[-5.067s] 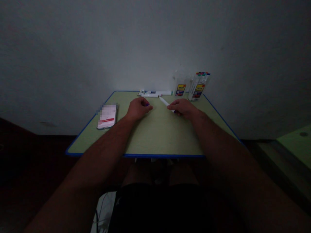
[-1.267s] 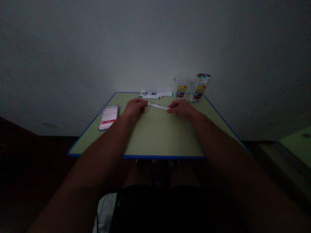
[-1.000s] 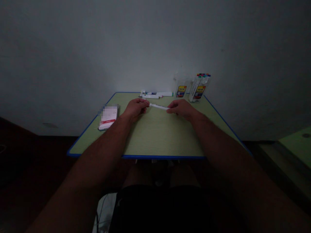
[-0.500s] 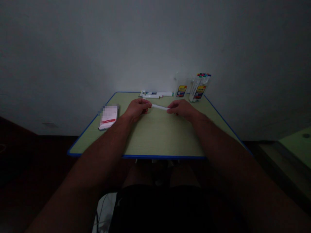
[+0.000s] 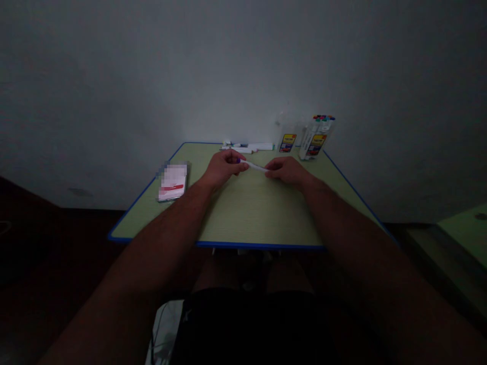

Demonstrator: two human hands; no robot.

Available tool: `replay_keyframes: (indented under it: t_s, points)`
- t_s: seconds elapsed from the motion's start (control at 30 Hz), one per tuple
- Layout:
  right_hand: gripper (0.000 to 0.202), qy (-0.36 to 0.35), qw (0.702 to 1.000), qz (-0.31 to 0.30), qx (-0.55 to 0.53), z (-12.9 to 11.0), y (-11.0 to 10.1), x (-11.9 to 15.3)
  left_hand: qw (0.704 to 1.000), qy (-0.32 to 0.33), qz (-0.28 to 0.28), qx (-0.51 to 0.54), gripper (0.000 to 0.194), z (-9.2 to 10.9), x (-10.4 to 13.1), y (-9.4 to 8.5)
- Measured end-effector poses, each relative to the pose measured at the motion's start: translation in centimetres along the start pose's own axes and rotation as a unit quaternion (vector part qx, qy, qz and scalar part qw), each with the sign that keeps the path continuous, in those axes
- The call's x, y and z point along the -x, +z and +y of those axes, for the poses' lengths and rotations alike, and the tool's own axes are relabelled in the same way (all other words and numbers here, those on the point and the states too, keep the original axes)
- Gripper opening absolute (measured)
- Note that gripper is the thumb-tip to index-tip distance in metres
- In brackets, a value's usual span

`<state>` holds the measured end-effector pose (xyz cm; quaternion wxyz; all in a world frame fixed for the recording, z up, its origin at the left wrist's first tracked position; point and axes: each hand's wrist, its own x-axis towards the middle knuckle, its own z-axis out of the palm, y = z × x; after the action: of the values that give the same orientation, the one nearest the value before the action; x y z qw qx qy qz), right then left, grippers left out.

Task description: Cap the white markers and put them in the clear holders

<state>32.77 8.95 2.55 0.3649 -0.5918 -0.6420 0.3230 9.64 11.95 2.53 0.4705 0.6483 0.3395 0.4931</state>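
Between my two hands, above the middle of the small table [image 5: 258,213], is a white marker [image 5: 255,166]. Its left end shows purple beside my left fingers. My left hand [image 5: 227,167] is closed on the marker near that purple end, thumb and fingers pinching it. The fingers of my right hand [image 5: 283,169] are closed round the other end and hide its tip. Several white markers [image 5: 261,147] lie loose along the table's far edge, just beyond my hands.
At the back right stand a clear case with a yellow label [image 5: 288,142] and a second case packed with capped markers [image 5: 315,139]. A partly blurred pink-and-white pad or box [image 5: 173,182] lies at the left. The wall [image 5: 243,71] rises behind the table's blue edge.
My left hand has slid right along the marker, closer to my right hand, and a purple end now shows by its fingers. The whole view has shifted slightly.
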Motion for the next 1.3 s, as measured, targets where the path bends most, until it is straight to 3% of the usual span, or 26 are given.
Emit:
replay_keyframes:
  t_s: [0.4, 0.63, 0.83, 1.03, 1.3]
  points:
    - [0.015, 0.014, 1.0, 0.008, -0.012, -0.1, 0.0, 0.0, 0.999, -0.018, 0.015, -0.028, 0.015, 0.1, 0.0, -0.1]
    - [0.015, 0.013, 1.0, -0.005, -0.027, -0.5, 0.1, 0.1, 0.993, -0.08, 0.03, -0.077, 0.009, -0.7, -0.2, -0.5]
    - [0.015, 0.003, 0.993, -0.022, -0.118, -0.9, 0.4, 0.2, 0.99, -0.107, 0.068, -0.068, 0.01, -0.9, -0.2, -0.5]
    - [0.018, 0.0, 0.968, -0.055, -0.245, -1.6, 0.4, 0.5, 0.987, -0.137, 0.075, -0.038, 0.011, -0.9, -0.2, -0.9]
    - [0.013, 0.0, 0.964, -0.064, -0.26, -2.2, 0.4, 0.9, 0.985, -0.15, 0.08, -0.03, 0.013, -1.2, -0.5, -1.1]
